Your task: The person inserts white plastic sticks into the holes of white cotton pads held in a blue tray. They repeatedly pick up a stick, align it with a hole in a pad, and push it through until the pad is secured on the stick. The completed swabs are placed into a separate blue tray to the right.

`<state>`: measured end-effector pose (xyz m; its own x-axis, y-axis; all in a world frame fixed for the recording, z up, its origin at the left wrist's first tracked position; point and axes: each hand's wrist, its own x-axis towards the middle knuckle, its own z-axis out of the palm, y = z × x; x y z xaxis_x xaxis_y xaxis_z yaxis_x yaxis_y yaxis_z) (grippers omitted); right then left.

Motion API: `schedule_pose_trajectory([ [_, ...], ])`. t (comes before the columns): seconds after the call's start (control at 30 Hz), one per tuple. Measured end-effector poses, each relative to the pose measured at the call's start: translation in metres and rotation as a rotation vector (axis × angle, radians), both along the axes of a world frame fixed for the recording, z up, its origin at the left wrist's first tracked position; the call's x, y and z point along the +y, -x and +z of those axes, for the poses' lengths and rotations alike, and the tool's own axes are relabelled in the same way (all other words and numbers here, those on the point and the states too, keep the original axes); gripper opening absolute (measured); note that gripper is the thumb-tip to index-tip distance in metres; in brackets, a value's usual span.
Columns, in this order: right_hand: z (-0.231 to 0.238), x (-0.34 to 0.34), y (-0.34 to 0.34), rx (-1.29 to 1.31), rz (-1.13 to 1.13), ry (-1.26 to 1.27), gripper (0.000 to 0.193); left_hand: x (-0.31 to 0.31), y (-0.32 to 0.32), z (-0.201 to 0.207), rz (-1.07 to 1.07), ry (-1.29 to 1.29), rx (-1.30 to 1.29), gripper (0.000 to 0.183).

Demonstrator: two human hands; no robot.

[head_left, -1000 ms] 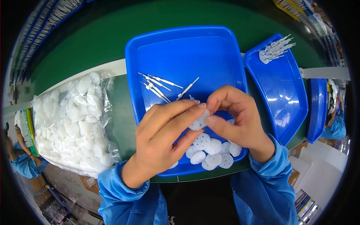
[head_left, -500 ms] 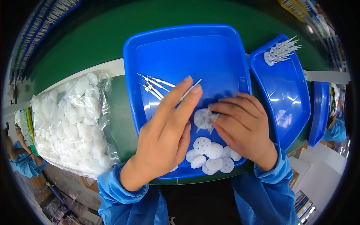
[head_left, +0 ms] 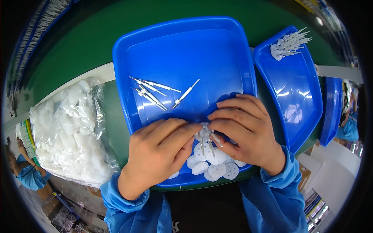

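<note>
Our left grip [head_left: 157, 151] is drawn in narrow, its fingertips on the left edge of a pegged white disc [head_left: 204, 134]; our right grip [head_left: 248, 134] closes on the same disc from the other side, so we hold it between the two, with its thin pegs slanting down toward us; the disc sits over the near part of the big blue tray [head_left: 186, 58].

Just below it, a pile of loose white discs [head_left: 217, 171] lies in the tray along the near wall, some showing small holes; farther up, to the left, several slim rods [head_left: 161, 85] lie loosely bunched, partly crossing, and one lone rod [head_left: 187, 93] lies slanted to their right.

Left of the tray, on the green counter [head_left: 85, 35], we have a clear bag [head_left: 70, 132] full of white discs; on the right stands a side tray [head_left: 295, 108], with a cluster of pegs [head_left: 291, 44] at its far end; beyond that we see another blue tray [head_left: 331, 112], and a co-worker's blue sleeve [head_left: 33, 178] at the left rim.
</note>
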<state>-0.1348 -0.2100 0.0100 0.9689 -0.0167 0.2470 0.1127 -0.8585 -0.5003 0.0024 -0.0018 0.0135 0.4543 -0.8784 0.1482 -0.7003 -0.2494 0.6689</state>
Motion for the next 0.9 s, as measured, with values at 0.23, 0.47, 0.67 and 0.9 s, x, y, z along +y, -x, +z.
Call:
schedule_pose_trajectory([
  [0.23, -0.003, 0.003, -0.001, -0.021, 0.015, 0.007, 0.025, 0.000, 0.003, -0.009, 0.002, 0.039, -0.017, 0.017],
  [0.47, 0.003, 0.011, 0.000, -0.019, -0.126, 0.069, 0.025, 0.001, 0.004, -0.011, 0.075, 0.071, -0.002, 0.013],
  [0.67, 0.003, 0.015, 0.009, -0.067, -0.080, 0.118, 0.024, 0.003, 0.005, -0.005, 0.015, 0.090, -0.004, 0.018],
  [0.9, 0.007, 0.014, -0.002, -0.004, -0.011, 0.038, 0.022, 0.007, 0.004, -0.003, 0.022, 0.048, 0.043, 0.021],
])
